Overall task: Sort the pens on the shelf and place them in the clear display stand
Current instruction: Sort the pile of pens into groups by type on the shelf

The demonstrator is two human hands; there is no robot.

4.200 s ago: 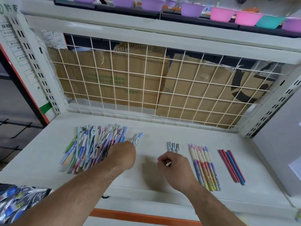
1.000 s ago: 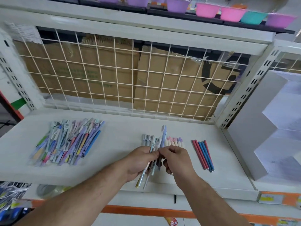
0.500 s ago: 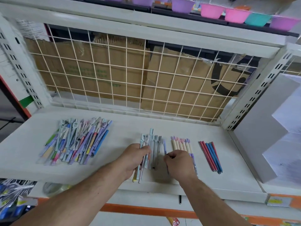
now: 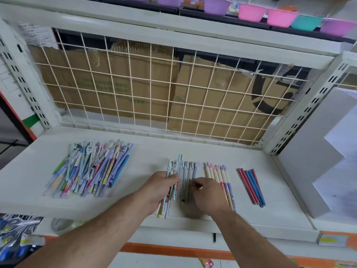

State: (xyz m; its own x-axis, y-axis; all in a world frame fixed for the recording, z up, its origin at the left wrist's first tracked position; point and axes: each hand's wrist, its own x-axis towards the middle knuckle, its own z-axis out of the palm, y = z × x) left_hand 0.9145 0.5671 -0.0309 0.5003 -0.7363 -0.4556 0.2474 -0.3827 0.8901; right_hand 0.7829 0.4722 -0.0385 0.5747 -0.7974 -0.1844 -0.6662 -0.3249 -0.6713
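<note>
Left hand (image 4: pixel 161 190) clamped round a small bundle of pastel pens (image 4: pixel 165 208), lower ends reaching toward the near shelf edge. Right hand (image 4: pixel 209 197) just right of it, fingers curled down onto the grey pen row (image 4: pixel 185 169) mid-shelf; can't tell if it's pinching one or only touching. Sorted rows further right: cream-and-purple pens (image 4: pixel 215 174), then red and blue pens (image 4: pixel 251 185), with a gap between them. Unsorted pile (image 4: pixel 90 169) well left on the white shelf (image 4: pixel 193 147). Wire grid (image 4: pixel 169 93) along the far side, cardboard (image 4: pixel 119 70) behind it.
</note>
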